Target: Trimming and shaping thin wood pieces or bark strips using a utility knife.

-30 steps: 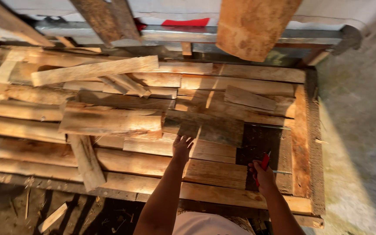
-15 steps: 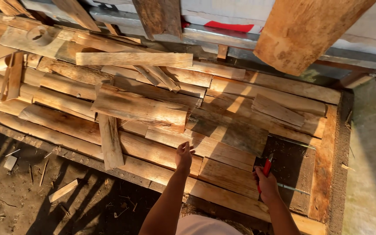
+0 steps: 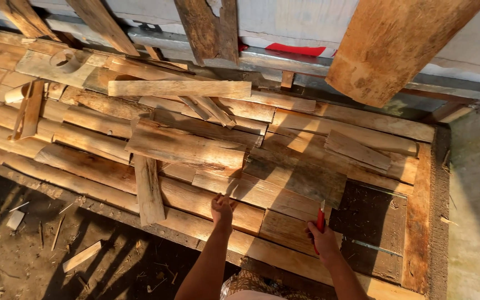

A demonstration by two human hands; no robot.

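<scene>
Shifted leftward since earlier, right hand (image 3: 322, 240) grips red tool (image 3: 320, 222); left hand (image 3: 223, 210), fingers loose, touches plank pile (image 3: 184, 147).

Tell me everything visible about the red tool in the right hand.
The red tool is slim and bright red, with a pale thin tip at its top that looks like a blade or lead; which, I cannot tell. It stands nearly upright in the right hand, whose fingers hide its lower half. It is held just above the wooden planks, seemingly without touching them.
</scene>
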